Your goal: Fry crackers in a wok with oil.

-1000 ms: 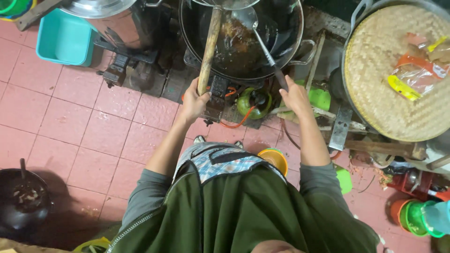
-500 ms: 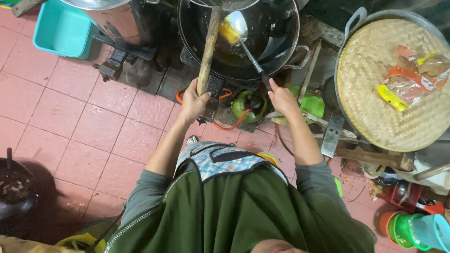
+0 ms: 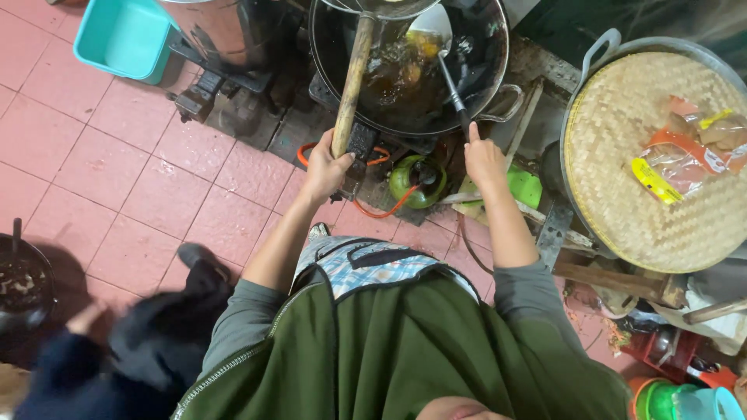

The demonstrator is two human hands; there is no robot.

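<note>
Head view, looking straight down.

Your left hand (image 3: 325, 169) is closed round the lower end of a wooden handle (image 3: 352, 82). The handle runs up and slightly right, to a skimmer (image 3: 381, 8) at the wok's far rim; the skimmer is mostly cut off by the frame top.

Your right hand (image 3: 484, 159) grips the dark end of a metal ladle (image 3: 445, 54), index finger laid straight along the shaft, other fingers curled under. The ladle bowl sits inside the wok (image 3: 482, 74), upper middle, over dark oil w/ yellowish pieces in it.

The wok is on a burner, top centre. A green gas regulator (image 3: 414, 180) w/ orange hose (image 3: 373, 210) is just below it, between your two hands.

Right: big pan (image 3: 603, 54) covered by a woven bamboo lid (image 3: 622, 202); plastic snack packets (image 3: 685, 155) lie on the lid.

Left: teal tub (image 3: 124, 39) on the pink tile floor (image 3: 101, 171), steel pot (image 3: 233, 31) beside it. Far left edge: dark pot (image 3: 23, 284).

Bottom left: another person in dark clothing (image 3: 148, 342), blurred, near your left elbow. Can't tell what they're doing.

You're wearing a green apron (image 3: 373, 350) over grey sleeves.
</note>
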